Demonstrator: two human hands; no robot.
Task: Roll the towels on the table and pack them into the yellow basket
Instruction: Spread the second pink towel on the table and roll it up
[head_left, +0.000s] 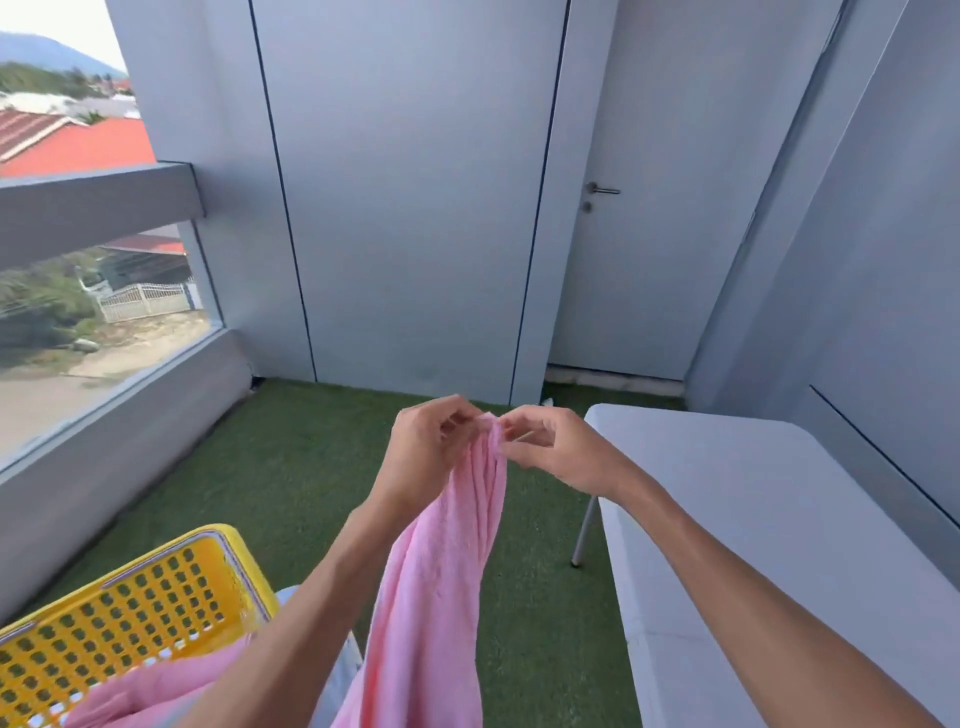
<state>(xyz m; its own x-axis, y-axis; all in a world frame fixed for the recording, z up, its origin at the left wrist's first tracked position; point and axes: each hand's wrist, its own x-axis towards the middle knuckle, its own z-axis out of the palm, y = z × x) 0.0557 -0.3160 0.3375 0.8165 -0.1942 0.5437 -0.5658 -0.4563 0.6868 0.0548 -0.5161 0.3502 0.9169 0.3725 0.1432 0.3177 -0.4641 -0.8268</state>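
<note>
Closest to me, low and to the left of the towel (441, 582) I hold up, sits the yellow basket (130, 597), its perforated wall facing me and more pink cloth (140, 686) lying in it against the near side. The towel itself is pink and hangs in long loose folds from my hands straight down past the bottom of the view, between my two forearms. At its top edge, my left hand (423, 447) has thumb and fingertips curled in and pinching the bunched cloth from the left, and my right hand (553, 447) does the same from the right, fingers bent and closed on the same gathered corner, so the two hands almost touch each other there. To the right of the towel stands the white table (769, 519), its top bare where I can see it, one thin metal leg (584, 530) reaching down to the ground just beside my right wrist. Under and beyond the towel spreads green artificial grass (291, 467). Farther back, behind the towel, rise pale grey wall panels (415, 208), and to the right of them a door (675, 234) of the same colour with a metal handle (602, 189). Off to the left of the towel, past the basket, a glass balcony panel (93, 332) under a grey rail (93, 208) shows a road, a white fence and red roofs outside.
</note>
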